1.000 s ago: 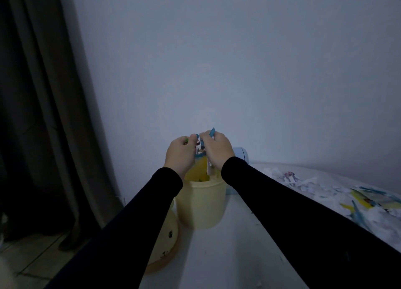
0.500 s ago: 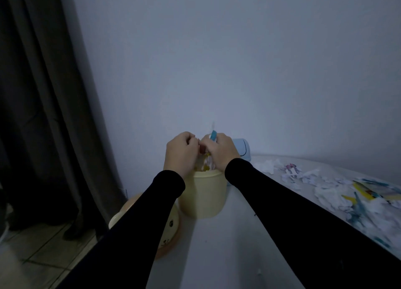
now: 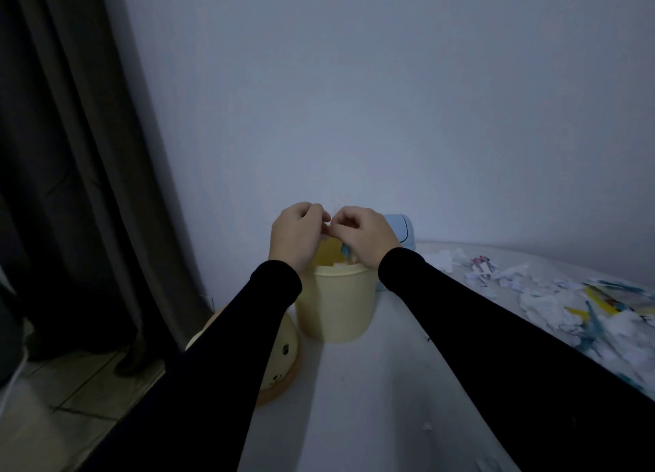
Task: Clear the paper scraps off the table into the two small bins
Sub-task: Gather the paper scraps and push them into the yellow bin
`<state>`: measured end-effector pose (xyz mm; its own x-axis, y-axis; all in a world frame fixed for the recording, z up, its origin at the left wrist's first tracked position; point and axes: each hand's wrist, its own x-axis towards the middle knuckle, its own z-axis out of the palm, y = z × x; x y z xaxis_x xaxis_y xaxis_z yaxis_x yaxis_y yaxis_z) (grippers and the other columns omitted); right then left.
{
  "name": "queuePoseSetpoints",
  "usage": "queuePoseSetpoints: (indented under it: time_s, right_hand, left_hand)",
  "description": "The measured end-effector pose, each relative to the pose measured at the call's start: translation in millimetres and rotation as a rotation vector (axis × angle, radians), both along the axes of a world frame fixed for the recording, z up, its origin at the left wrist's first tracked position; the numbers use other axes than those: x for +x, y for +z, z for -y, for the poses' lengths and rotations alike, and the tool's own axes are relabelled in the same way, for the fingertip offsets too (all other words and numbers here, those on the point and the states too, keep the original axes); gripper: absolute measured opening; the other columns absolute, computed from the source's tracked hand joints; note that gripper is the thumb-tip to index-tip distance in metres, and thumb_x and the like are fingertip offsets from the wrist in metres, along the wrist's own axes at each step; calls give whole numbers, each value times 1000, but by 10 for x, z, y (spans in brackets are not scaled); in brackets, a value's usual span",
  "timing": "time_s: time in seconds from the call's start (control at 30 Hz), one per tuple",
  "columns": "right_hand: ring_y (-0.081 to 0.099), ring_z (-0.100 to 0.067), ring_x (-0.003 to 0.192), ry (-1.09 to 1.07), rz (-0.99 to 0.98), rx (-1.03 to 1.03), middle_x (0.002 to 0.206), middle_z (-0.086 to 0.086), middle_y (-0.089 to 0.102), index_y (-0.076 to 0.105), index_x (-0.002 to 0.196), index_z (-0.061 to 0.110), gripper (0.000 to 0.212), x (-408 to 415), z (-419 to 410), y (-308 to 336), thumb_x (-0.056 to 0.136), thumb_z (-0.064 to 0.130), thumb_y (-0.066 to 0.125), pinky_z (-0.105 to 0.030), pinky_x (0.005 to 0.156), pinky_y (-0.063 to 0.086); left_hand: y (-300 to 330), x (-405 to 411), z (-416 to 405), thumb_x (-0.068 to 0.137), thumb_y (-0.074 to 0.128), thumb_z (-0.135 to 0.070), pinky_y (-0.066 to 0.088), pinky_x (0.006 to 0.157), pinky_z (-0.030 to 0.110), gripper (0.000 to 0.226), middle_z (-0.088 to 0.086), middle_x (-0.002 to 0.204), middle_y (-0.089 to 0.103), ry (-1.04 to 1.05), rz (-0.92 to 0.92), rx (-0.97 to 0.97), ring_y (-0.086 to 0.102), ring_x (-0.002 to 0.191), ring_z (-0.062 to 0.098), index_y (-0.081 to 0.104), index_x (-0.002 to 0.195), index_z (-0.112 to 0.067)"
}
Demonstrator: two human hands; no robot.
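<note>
Both hands [image 3: 331, 235], curled nearly shut, pinch light, flimsy paper scraps [image 3: 345, 257] over the yellow bin [image 3: 335, 303] near the surface's [image 3: 390, 383] left edge.

Your left hand [image 3: 296, 235] and right hand [image 3: 365, 235], both curled, fingertips meeting over the yellow bin [image 3: 335, 303] at the table's [image 3: 372, 383] left edge; paper scraps [image 3: 553, 301] heaped toward its right edge.

The counter [image 3: 372, 383] is bare at lower centre between the sleeves. The yellow bin [image 3: 335, 305] stands at centre, the blue bin [image 3: 402, 228] just behind it, and paper scraps [image 3: 553, 301] crowd the right edge.
</note>
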<state>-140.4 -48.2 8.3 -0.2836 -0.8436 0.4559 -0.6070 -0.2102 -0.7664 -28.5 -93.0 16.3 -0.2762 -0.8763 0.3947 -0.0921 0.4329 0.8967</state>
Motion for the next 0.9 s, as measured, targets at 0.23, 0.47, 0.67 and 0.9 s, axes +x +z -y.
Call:
queuePoseSetpoints:
  time_s: [0.23, 0.47, 0.67, 0.9]
  right_hand:
    - [46, -17, 61, -39, -39, 58, 62, -3, 50, 43, 54, 14, 52, -9, 33, 19, 88, 52, 32, -30, 67, 38]
    - [53, -16, 70, -63, 163, -13, 67, 3, 60, 47, 59, 17, 41, -60, 79, 29, 96, 36, 42, -34, 77, 44]
    - [64, -19, 94, 20, 178, -61, 87, 2, 67, 54, 85, 29, 30, -97, 44, 19, 81, 0, 62, -33, 91, 51]
    - [58, -13, 74, -16, 41, -209, 77, 12, 60, 55, 71, 29, 42, -91, -111, 7, 73, -11, 47, -21, 68, 47]
  left_hand:
    - [11, 10, -14, 94, 42, -32, 41, 65, 30, 44, -1, 62, 60, 9, 111, -43, 51, 62, 16, 57, 58, -11]
    - [1, 11, 24, 80, 67, -15, 47, 72, 23, 6, -3, 78, 63, -31, 109, -4, 57, 75, 11, 65, 85, -14]
    - [77, 90, 60, 81, 52, 12, 47, 70, 25, 27, 4, 76, 60, -162, -100, 53, 56, 72, 17, 62, 80, -14]
    - [138, 42, -19, 79, 46, 15, 45, 65, 20, 36, -3, 76, 59, -198, 114, -13, 54, 70, 12, 61, 75, -17]
